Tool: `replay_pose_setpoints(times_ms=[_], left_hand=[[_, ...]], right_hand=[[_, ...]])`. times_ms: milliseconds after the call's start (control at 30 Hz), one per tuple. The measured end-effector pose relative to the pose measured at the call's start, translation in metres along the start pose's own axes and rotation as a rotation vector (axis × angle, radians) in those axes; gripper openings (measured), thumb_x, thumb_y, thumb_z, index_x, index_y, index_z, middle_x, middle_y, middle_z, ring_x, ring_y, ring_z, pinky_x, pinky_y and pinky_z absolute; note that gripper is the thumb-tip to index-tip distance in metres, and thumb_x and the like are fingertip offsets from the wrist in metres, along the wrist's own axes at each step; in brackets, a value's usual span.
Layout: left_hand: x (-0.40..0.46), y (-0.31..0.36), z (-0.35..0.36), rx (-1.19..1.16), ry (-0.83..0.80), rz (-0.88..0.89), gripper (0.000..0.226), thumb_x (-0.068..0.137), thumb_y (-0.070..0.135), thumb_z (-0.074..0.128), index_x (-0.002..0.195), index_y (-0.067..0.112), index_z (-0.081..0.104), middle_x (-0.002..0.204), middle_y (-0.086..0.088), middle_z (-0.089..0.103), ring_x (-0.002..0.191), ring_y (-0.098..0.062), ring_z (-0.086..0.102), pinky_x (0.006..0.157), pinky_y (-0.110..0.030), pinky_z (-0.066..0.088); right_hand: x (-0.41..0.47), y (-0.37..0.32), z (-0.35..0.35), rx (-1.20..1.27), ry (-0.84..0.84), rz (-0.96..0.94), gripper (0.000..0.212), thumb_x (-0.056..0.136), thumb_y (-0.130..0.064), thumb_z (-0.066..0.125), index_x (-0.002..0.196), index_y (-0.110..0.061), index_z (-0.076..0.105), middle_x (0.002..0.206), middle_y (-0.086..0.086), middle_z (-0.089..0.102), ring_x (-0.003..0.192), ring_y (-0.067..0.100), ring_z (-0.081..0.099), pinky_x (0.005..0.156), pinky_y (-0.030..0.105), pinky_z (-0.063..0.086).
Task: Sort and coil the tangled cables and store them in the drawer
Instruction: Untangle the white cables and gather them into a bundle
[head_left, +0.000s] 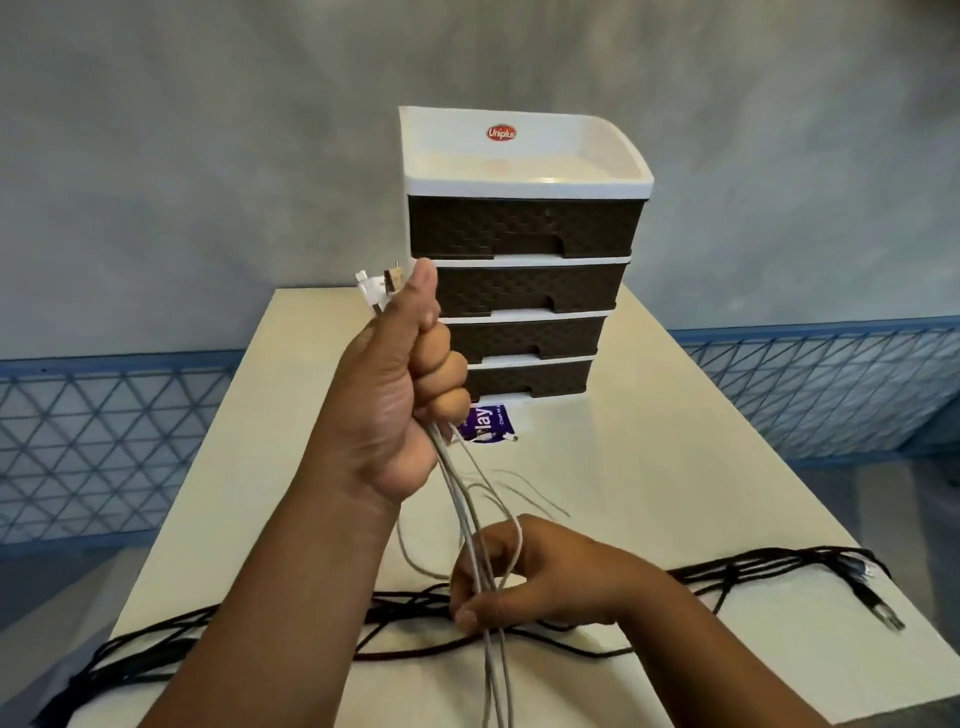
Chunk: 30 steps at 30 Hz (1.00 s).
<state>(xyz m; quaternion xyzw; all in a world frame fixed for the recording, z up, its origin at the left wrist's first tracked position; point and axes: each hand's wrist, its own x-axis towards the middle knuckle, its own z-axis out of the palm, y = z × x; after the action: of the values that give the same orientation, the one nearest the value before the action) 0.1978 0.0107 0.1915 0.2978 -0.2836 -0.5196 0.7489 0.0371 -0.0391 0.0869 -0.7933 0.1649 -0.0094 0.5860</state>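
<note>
Currently sorting: left hand (395, 384) clenches the white cables (475, 525) by their plugs, right hand (524, 577) pinches the strands below. Black cables (571, 618) lie at 6 o'clock on the tabletop (675, 467); closed drawer unit (519, 260) at 12. Next, probably coiling.

I saw the left hand (395, 395) gripping white cables (470, 525) upright, the right hand (519, 577) pinching them lower, black cables (727, 577) lying on the table (649, 467), drawer unit (519, 249) behind.
</note>
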Motion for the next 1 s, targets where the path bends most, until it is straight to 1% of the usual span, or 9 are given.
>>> replay_pose_setpoints(times_ms=[67, 167, 267, 333, 467, 600, 767, 867, 1000], left_hand=[[-0.001, 0.006, 0.003, -0.007, 0.029, 0.032, 0.036, 0.081, 0.044, 0.061, 0.062, 0.025, 0.038, 0.047, 0.009, 0.022, 0.040, -0.004, 0.018, 0.035, -0.016, 0.019], [-0.006, 0.008, 0.011, -0.028, 0.060, 0.043, 0.041, 0.088, 0.046, 0.055, 0.059, 0.025, 0.036, 0.044, 0.009, 0.020, 0.037, -0.003, 0.017, 0.034, -0.016, 0.017], [-0.015, 0.003, 0.019, -0.054, 0.088, 0.043, 0.042, 0.092, 0.047, 0.053, 0.059, 0.025, 0.038, 0.045, 0.009, 0.020, 0.038, -0.004, 0.016, 0.035, -0.016, 0.017], [-0.022, 0.002, 0.025, -0.079, 0.099, 0.074, 0.042, 0.092, 0.046, 0.053, 0.060, 0.025, 0.038, 0.045, 0.009, 0.021, 0.039, -0.004, 0.016, 0.036, -0.016, 0.017], [-0.039, 0.007, 0.037, -0.131, 0.121, 0.146, 0.043, 0.097, 0.043, 0.050, 0.059, 0.024, 0.038, 0.044, 0.009, 0.023, 0.038, -0.004, 0.017, 0.036, -0.016, 0.018], [-0.067, 0.006, 0.059, -0.184, 0.092, 0.220, 0.044, 0.098, 0.043, 0.049, 0.060, 0.024, 0.038, 0.042, 0.009, 0.025, 0.035, -0.004, 0.020, 0.034, -0.016, 0.021], [-0.112, 0.003, 0.094, -0.280, 0.003, 0.347, 0.045, 0.099, 0.039, 0.048, 0.060, 0.024, 0.033, 0.040, 0.007, 0.022, 0.033, -0.005, 0.019, 0.032, -0.015, 0.018], [-0.142, -0.001, 0.113, -0.342, -0.014, 0.399, 0.044, 0.097, 0.035, 0.050, 0.060, 0.024, 0.030, 0.039, 0.006, 0.021, 0.033, -0.007, 0.015, 0.033, -0.015, 0.015], [-0.177, -0.011, 0.134, -0.422, -0.050, 0.404, 0.040, 0.086, 0.033, 0.058, 0.058, 0.024, 0.030, 0.038, 0.005, 0.021, 0.037, -0.009, 0.010, 0.035, -0.016, 0.013]], right_hand=[[-0.001, 0.006, 0.002, 0.006, 0.056, 0.066, 0.008, 0.090, -0.015, 0.069, 0.091, -0.007, 0.070, 0.086, 0.004, 0.070, 0.081, 0.013, 0.064, 0.084, 0.035, 0.052], [-0.004, 0.013, 0.007, -0.169, 0.120, 0.112, 0.016, 0.093, -0.029, 0.061, 0.090, -0.015, 0.070, 0.089, 0.000, 0.072, 0.083, 0.010, 0.066, 0.086, 0.036, 0.053], [-0.007, 0.009, 0.005, -0.319, 0.207, 0.162, 0.031, 0.098, -0.042, 0.050, 0.083, -0.021, 0.066, 0.079, -0.005, 0.067, 0.073, 0.006, 0.060, 0.072, 0.029, 0.050], [-0.012, 0.005, 0.006, -0.232, 0.292, 0.157, 0.033, 0.102, -0.039, 0.045, 0.077, -0.024, 0.060, 0.077, -0.005, 0.065, 0.073, 0.008, 0.060, 0.072, 0.033, 0.051], [-0.035, -0.005, 0.010, 0.176, 0.464, 0.105, 0.028, 0.104, -0.028, 0.043, 0.086, -0.011, 0.056, 0.077, 0.005, 0.063, 0.081, 0.020, 0.070, 0.066, 0.033, 0.056], [-0.065, -0.018, 0.012, 0.274, 0.548, -0.005, 0.030, 0.105, -0.026, 0.040, 0.088, -0.008, 0.056, 0.072, 0.002, 0.067, 0.080, 0.026, 0.070, 0.080, 0.048, 0.057], [-0.110, -0.058, 0.009, 0.427, 0.637, -0.261, 0.026, 0.105, -0.022, 0.038, 0.090, -0.007, 0.054, 0.070, 0.006, 0.053, 0.070, 0.022, 0.061, 0.076, 0.036, 0.060], [-0.137, -0.086, 0.003, 0.354, 0.699, -0.439, 0.023, 0.105, -0.023, 0.038, 0.097, -0.012, 0.057, 0.080, 0.011, 0.051, 0.072, 0.022, 0.053, 0.083, 0.045, 0.056], [-0.174, -0.123, 0.004, 0.207, 0.734, -0.649, 0.021, 0.106, -0.021, 0.038, 0.102, -0.016, 0.058, 0.083, 0.013, 0.053, 0.077, 0.024, 0.053, 0.079, 0.043, 0.055]])
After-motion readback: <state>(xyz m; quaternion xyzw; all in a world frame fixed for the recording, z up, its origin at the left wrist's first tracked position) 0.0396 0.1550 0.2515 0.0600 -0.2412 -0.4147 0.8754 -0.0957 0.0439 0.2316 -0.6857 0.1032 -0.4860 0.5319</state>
